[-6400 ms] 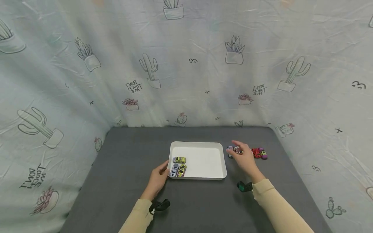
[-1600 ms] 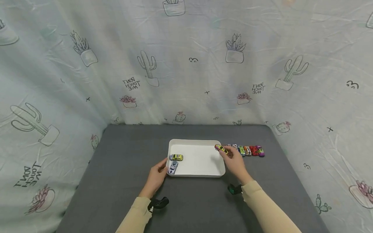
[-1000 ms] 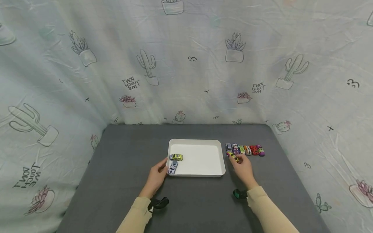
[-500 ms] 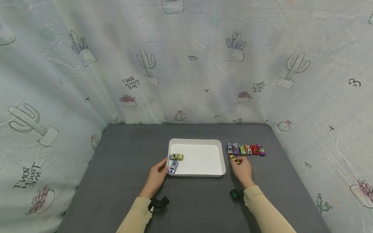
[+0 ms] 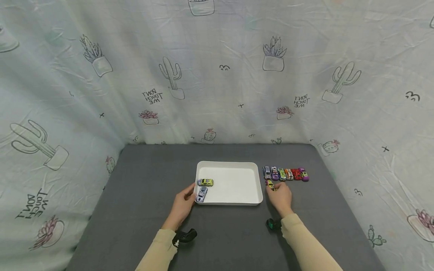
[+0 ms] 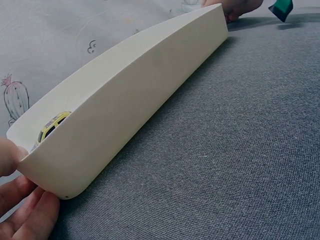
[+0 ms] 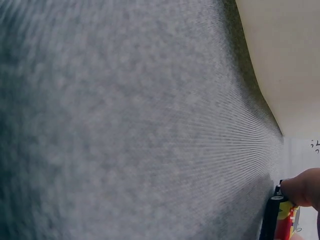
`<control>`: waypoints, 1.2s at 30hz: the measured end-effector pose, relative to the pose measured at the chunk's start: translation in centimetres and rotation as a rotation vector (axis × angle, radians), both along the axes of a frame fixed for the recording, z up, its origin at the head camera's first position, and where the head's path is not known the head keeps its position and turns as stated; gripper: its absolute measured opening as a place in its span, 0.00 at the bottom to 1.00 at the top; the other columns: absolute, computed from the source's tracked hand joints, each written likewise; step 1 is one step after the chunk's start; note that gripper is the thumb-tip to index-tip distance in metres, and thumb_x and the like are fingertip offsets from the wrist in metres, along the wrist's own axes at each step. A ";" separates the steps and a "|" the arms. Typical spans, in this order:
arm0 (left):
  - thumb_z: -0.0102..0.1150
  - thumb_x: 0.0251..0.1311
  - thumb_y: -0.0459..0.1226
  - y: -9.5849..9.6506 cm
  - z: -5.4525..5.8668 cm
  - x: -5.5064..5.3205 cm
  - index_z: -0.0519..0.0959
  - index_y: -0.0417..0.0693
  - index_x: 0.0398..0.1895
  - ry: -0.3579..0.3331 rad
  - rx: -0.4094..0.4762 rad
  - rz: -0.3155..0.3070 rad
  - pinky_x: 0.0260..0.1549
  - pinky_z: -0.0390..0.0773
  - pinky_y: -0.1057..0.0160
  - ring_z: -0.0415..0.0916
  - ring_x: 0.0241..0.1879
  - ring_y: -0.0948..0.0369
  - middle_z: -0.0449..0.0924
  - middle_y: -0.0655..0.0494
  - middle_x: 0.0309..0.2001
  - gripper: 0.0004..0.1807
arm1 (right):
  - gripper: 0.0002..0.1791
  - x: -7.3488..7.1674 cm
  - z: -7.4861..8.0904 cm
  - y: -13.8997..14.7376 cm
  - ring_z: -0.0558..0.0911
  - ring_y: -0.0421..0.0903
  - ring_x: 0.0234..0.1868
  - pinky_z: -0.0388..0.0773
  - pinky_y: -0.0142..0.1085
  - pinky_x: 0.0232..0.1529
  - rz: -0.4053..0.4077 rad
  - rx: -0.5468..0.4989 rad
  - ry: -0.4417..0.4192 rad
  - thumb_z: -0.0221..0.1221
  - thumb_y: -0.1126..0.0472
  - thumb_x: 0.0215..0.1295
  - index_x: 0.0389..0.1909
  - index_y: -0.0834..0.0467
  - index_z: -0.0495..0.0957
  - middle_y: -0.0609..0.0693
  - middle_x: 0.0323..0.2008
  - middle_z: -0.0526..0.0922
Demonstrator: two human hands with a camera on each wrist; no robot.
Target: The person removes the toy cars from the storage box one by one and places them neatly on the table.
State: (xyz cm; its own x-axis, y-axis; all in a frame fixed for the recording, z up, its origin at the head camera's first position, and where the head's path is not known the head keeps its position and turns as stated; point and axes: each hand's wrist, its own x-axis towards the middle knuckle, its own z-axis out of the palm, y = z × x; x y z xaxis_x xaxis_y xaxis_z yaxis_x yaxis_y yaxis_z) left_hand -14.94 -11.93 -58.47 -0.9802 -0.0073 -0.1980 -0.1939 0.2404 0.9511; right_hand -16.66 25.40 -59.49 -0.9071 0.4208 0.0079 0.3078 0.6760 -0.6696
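Note:
My left hand (image 5: 183, 204) holds the white tray (image 5: 234, 184) at its near left corner. In the left wrist view the thumb (image 6: 9, 156) lies on the rim and the fingers press against the outer wall. Two toy cars sit inside the tray's left end, one yellow (image 5: 205, 182) and one pale purple (image 5: 201, 194). Right of the tray, my right hand (image 5: 281, 197) pinches a yellow and red toy car (image 5: 270, 184), partly covered by the fingers. In the right wrist view that toy car (image 7: 286, 220) shows only at the lower right corner, beneath the thumb.
A row of several toy cars stands side by side behind my right hand, from a grey one (image 5: 267, 172) to a purple one (image 5: 304, 174), with a red one (image 5: 296, 174) between. Everything rests on a dark grey tabletop (image 5: 159, 169), backed by a cactus-print curtain (image 5: 217, 90).
The yellow and red toy car has left the tray, where three cars lay earlier. My right hand has carried it right, to just before the row's left end, and turned it. My left hand stays put.

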 end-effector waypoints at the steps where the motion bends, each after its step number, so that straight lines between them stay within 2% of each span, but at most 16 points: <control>1: 0.53 0.69 0.33 0.0 0.0 0.0 0.68 0.54 0.70 -0.001 0.001 0.000 0.51 0.78 0.56 0.72 0.57 0.53 0.73 0.45 0.61 0.26 | 0.19 0.0 0.0 0.0 0.77 0.60 0.36 0.72 0.50 0.37 -0.001 0.002 0.000 0.63 0.53 0.58 0.36 0.66 0.75 0.63 0.35 0.80; 6: 0.53 0.69 0.33 0.0 0.0 -0.1 0.68 0.56 0.70 -0.012 0.005 0.004 0.52 0.77 0.56 0.71 0.58 0.54 0.71 0.46 0.62 0.26 | 0.19 -0.1 0.0 0.0 0.77 0.60 0.36 0.71 0.50 0.36 -0.001 -0.001 0.005 0.63 0.52 0.58 0.36 0.66 0.75 0.63 0.34 0.79; 13: 0.53 0.69 0.33 0.0 0.0 0.0 0.68 0.55 0.70 -0.013 0.001 0.004 0.52 0.77 0.56 0.71 0.58 0.54 0.72 0.46 0.62 0.26 | 0.23 0.2 -0.3 0.3 0.76 0.62 0.40 0.71 0.52 0.41 0.027 -0.017 -0.010 0.65 0.51 0.56 0.39 0.67 0.74 0.64 0.37 0.78; 22: 0.53 0.69 0.34 0.0 -0.2 -0.1 0.67 0.55 0.70 0.004 -0.011 -0.002 0.52 0.77 0.56 0.72 0.58 0.55 0.72 0.48 0.62 0.26 | 0.24 0.5 -0.4 0.4 0.74 0.58 0.38 0.69 0.48 0.38 0.043 -0.036 -0.030 0.66 0.50 0.55 0.41 0.66 0.74 0.59 0.34 0.79; 36: 0.53 0.70 0.35 0.1 -0.5 -0.1 0.67 0.58 0.71 -0.002 -0.054 0.005 0.51 0.78 0.57 0.73 0.56 0.56 0.73 0.49 0.61 0.27 | 0.25 0.9 0.0 0.2 0.70 0.58 0.40 0.67 0.49 0.39 0.047 -0.070 -0.058 0.65 0.50 0.58 0.44 0.67 0.72 0.61 0.36 0.77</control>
